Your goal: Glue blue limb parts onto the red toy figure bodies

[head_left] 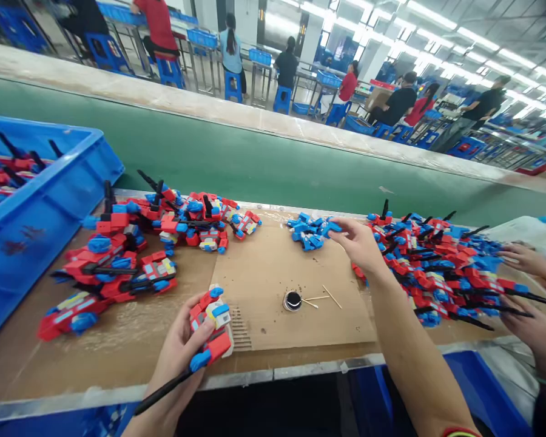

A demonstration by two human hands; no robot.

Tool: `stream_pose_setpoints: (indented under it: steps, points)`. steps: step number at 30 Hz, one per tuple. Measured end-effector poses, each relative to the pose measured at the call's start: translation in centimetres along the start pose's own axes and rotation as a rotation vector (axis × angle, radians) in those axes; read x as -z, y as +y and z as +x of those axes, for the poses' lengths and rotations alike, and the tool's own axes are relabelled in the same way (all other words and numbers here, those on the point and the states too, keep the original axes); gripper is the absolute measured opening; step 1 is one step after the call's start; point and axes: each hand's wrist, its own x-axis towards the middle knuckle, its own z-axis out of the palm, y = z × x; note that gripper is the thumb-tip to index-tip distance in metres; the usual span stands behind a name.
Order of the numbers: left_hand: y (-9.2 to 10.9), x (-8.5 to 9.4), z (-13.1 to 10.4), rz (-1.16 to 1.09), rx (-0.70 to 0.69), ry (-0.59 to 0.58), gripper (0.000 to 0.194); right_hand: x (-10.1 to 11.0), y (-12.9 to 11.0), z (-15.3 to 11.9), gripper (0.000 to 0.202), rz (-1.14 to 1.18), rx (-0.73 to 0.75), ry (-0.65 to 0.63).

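Toy figure [213,331] | long axis steep, rod [164,391] pointing lower-left | left grip [184,343] clamped on figure | right grip [360,246] pinching blue piece [326,227]

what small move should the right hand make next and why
Probably lift one piece from the blue toy parts: the right hand is at that pile's edge, while the left hand holds a red-and-blue toy robot.

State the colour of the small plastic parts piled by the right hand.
Small plastic parts by the right hand: blue, best in head view.
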Motion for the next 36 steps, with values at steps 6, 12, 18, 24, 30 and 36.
stream_pose_setpoints:
  steps: [6, 12, 18, 24, 30, 36]
  points:
    - [-2.0, 0.6, 1.1, -0.002, -0.093, -0.013, 0.063, -8.4, -2.2, 9.1, 0.027, -0.365, -0.002, -0.254]
    - [-3.8, 1.9, 1.7, -0.05, -0.123, -0.023, 0.063, -14.7, -1.2, 13.7, 0.011, -0.506, 0.037, -0.514]
    - [-3.7, 2.5, 1.7, -0.106, -0.05, 0.036, 0.071, -12.0, -0.8, 13.0, 0.035, -0.62, 0.125, -0.535]
    - [-3.5, 2.5, 2.3, -0.054, -0.053, 0.001, 0.074, -8.2, -0.3, 10.5, 0.016, -0.83, 0.06, -0.575]
    - [-3.4, 2.3, 1.9, -0.07, -0.063, -0.015, 0.066, -9.5, -1.9, 10.3, 0.013, -0.818, 0.041, -0.536]
    - [-2.9, 1.8, 1.2, -0.102, -0.068, -0.01, 0.067, -3.4, -3.1, 2.7, 0.03, -0.393, 0.14, -0.296]
